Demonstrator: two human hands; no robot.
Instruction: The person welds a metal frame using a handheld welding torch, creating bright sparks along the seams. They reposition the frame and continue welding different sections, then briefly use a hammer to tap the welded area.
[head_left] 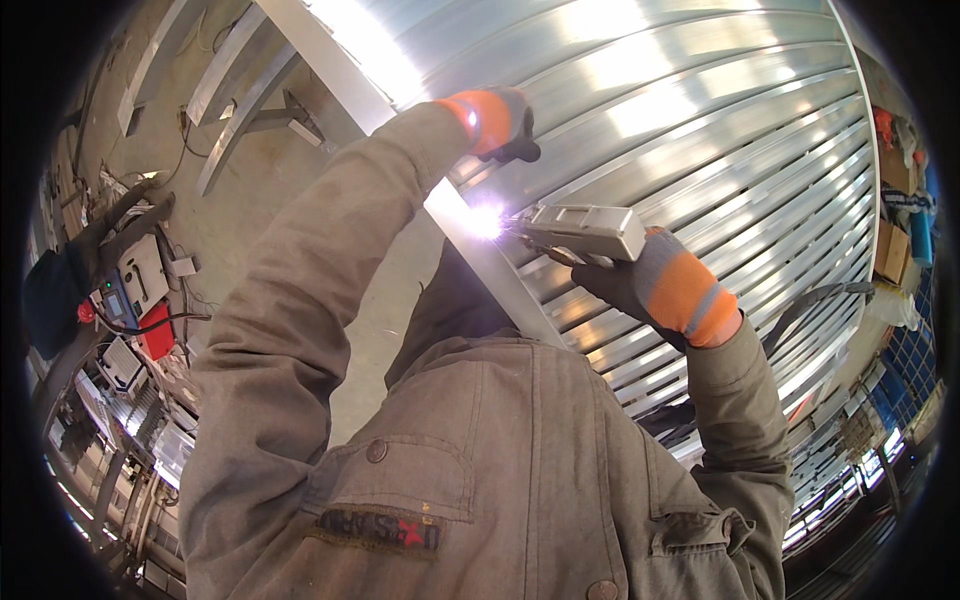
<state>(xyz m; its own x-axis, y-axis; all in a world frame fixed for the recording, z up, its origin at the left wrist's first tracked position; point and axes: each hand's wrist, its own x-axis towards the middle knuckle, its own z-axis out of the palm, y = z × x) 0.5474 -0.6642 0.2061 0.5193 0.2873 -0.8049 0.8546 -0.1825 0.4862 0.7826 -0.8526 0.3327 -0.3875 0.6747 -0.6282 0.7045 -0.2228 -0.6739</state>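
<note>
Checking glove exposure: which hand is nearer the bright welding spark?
Right. The right hand holds the grey welding tool whose tip meets the spark. The left hand rests higher up on the slatted metal panel.

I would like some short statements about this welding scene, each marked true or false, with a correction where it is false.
1. The right hand holds a grey box-shaped metal welding tool. True.
2. A bright white spark glows at the tool's tip. True.
3. Both hands wear plain blue gloves. False: the gloves are dark with orange and grey cuffs.
4. The left hand hangs free, away from the ribbed silver metal panel. False: it rests on the panel, above the spark.
5. The person wears a grey-brown work jacket with buttons. True.
</note>
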